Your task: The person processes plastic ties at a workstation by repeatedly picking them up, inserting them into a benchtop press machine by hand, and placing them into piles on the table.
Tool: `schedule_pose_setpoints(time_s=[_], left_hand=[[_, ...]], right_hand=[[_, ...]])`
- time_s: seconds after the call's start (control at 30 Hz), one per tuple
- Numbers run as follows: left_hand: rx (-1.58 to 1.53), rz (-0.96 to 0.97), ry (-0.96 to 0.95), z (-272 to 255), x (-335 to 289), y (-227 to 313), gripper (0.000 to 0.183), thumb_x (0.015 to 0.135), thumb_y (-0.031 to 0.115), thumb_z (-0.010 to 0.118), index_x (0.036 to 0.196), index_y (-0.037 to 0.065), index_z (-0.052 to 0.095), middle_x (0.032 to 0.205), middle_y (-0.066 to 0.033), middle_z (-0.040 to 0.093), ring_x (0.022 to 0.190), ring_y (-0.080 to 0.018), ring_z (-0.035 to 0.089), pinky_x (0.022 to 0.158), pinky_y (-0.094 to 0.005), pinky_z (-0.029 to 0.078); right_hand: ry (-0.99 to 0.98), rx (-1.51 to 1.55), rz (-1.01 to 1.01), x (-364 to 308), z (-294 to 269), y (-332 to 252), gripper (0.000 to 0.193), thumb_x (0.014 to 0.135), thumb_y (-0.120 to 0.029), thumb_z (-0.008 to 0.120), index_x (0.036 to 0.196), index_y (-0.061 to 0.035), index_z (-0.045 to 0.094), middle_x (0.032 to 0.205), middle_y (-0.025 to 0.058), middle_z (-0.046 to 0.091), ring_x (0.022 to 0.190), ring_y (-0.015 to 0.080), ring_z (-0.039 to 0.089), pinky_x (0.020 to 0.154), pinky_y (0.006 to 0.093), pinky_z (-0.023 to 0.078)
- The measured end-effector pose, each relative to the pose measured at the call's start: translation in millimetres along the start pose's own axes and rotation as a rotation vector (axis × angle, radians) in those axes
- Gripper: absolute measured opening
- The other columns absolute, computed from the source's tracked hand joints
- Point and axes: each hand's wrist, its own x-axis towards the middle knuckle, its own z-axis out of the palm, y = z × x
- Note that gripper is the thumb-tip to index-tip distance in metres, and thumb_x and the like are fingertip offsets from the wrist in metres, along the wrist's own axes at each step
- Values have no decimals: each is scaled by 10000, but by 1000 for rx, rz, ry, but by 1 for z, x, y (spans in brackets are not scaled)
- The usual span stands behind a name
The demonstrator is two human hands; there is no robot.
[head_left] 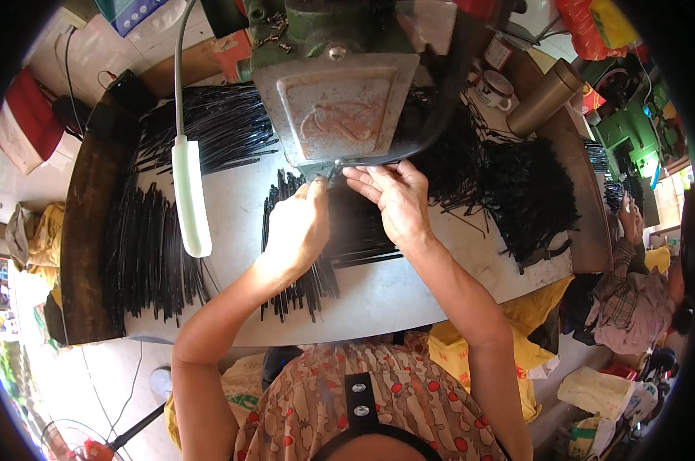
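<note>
Both my hands are raised to the lower end of a green press-like machine [336, 107] with a worn metal front plate. My left hand [297, 227] is closed, thumb and finger pinched together just under the plate's bottom edge. Close beside it on the right, my right hand [397, 201] has its fingertips drawn together at the same spot. What the fingertips hold is too small and dark to make out. Beneath my left hand lies a bundle of thin black strips [301, 296]. More black strips [363, 234] lie flat between my forearms.
Piles of black strips lie at the left [151, 257], the back left [217, 123] and the right [528, 200] of the pale worktable [394, 296]. A white lamp [190, 200] hangs at left. A mug [493, 90] and gold flask [546, 98] stand back right. Another person's hand [632, 220] works far right.
</note>
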Motion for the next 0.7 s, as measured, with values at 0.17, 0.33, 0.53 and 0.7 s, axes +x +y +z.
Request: schedule_pose_setpoints(time_s=[0.17, 0.33, 0.53, 0.7], left_hand=[[-608, -375, -59, -7, 6, 6, 210, 776, 131, 582, 927, -5, 528, 670, -98, 565, 539, -154, 531, 469, -273, 416], [-1504, -765, -160, -10, 7, 7, 95, 820, 114, 540, 841, 27, 508, 678, -73, 572, 516, -127, 520, 448, -231, 424], [-1687, -791, -124, -11, -8, 31, 118, 834, 107, 515, 856, 0, 471, 768, -123, 584, 619, -185, 583, 573, -284, 498], [-1350, -560, -224, -18, -27, 28, 123, 838, 128, 519, 804, 13, 494, 769, -98, 582, 622, -175, 581, 555, -278, 473]], right_hand=[[-14, 106, 78, 0, -4, 0, 105, 859, -23, 439, 914, 48, 494, 918, 167, 565, 877, 290, 592, 794, 381, 501], [-91, -92, 271, -9, -7, -19, 94, 796, -72, 563, 870, -13, 553, 833, 102, 606, 764, 191, 604, 702, 282, 495], [-22, 86, 169, -21, -18, -26, 73, 768, -69, 600, 820, -25, 571, 711, 49, 556, 546, 86, 500, 491, 208, 430], [-131, -65, 224, -38, -5, -16, 70, 792, -78, 583, 815, -17, 558, 682, 36, 540, 546, 79, 502, 460, 200, 423]])
